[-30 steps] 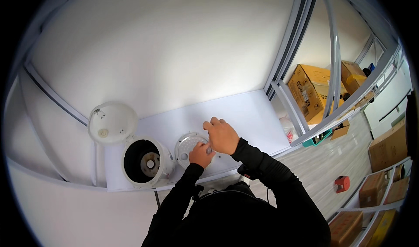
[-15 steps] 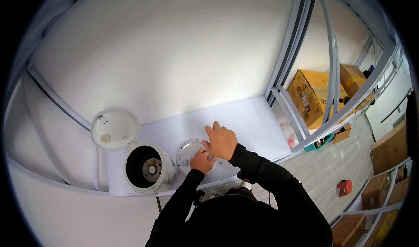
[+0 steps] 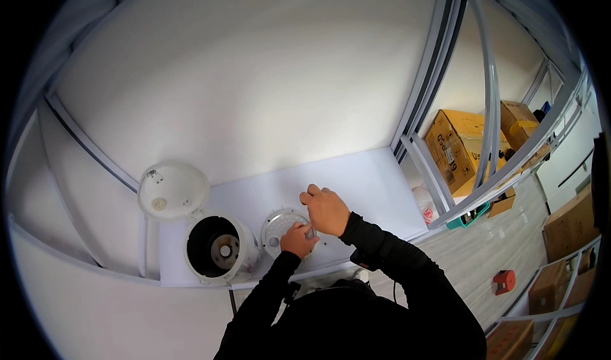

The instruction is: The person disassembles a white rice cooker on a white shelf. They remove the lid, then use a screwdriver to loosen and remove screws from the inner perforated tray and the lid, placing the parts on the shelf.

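Note:
A round, pale metal disc with small holes (image 3: 275, 224) lies on the white table in front of me. My left hand (image 3: 296, 240) is over its right half, fingers curled around a small part that I cannot make out. Above the disc's right edge, my right hand (image 3: 326, 212) is raised with its fingers closed. Whatever it may hold is hidden. To the left stands a white rice cooker (image 3: 244, 252) with its lid (image 3: 173, 191) swung back. No inner pot sits in its dark cavity, and the heating plate (image 3: 224, 250) shows at the bottom.
The white table (image 3: 375, 194) has a wall behind it and a metal frame post (image 3: 423, 74) at its right. Beyond the frame are cardboard boxes (image 3: 468, 145) and a teal crate (image 3: 470, 215). A red stool (image 3: 504, 282) stands on the floor.
My right hand has turned and its fingers, spread before, are now closed. My left hand stays at the disc. The whole view has shifted slightly.

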`<state>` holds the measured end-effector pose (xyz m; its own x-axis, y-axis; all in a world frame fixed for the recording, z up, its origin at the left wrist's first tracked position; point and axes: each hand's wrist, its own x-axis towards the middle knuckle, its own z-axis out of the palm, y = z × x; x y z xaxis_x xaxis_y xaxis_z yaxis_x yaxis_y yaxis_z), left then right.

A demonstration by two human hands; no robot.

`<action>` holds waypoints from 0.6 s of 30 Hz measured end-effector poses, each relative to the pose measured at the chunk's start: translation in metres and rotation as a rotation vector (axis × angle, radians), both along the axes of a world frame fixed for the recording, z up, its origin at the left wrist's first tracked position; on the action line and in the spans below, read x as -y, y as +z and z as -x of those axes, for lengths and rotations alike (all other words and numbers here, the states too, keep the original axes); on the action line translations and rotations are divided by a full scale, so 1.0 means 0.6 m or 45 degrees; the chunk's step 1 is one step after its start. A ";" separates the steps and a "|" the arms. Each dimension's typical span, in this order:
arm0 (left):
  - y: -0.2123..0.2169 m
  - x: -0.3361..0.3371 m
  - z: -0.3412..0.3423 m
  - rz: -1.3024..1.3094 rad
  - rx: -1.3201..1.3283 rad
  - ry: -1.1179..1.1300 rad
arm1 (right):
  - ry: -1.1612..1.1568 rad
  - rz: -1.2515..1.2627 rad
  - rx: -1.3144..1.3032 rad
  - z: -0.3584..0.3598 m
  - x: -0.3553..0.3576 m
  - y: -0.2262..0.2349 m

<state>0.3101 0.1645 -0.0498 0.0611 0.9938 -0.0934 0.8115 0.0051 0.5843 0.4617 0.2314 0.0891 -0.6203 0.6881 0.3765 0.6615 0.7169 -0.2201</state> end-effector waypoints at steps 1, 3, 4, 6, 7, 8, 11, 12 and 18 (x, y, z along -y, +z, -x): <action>0.007 -0.002 -0.001 0.051 -0.010 -0.006 | 0.069 -0.037 -0.109 -0.004 -0.004 -0.005; 0.001 -0.002 0.005 0.064 -0.032 -0.004 | 0.051 0.009 -0.139 0.002 0.006 0.011; -0.004 -0.001 0.009 0.073 -0.043 -0.002 | -0.046 0.090 -0.058 0.007 0.022 0.029; -0.005 0.000 0.005 0.019 0.022 0.011 | -0.146 0.182 0.049 0.006 0.023 0.036; -0.006 0.000 0.004 -0.007 0.055 0.017 | -0.140 0.196 0.076 0.003 0.010 0.018; -0.007 -0.001 0.004 -0.018 0.061 0.014 | -0.135 0.211 0.102 0.000 -0.001 0.003; -0.007 -0.003 0.006 -0.032 0.057 0.019 | 0.253 -0.121 -0.135 -0.006 -0.020 -0.017; -0.006 -0.003 0.005 -0.018 0.044 0.018 | 0.208 -0.107 -0.157 -0.006 -0.019 -0.019; 0.010 0.001 0.002 -0.008 0.095 0.057 | -0.262 0.270 0.156 0.006 0.020 0.042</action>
<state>0.3087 0.1637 -0.0436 0.0233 0.9962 -0.0836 0.7645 0.0362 0.6436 0.4581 0.2197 0.1145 -0.4916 0.8592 0.1419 0.8189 0.5116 -0.2601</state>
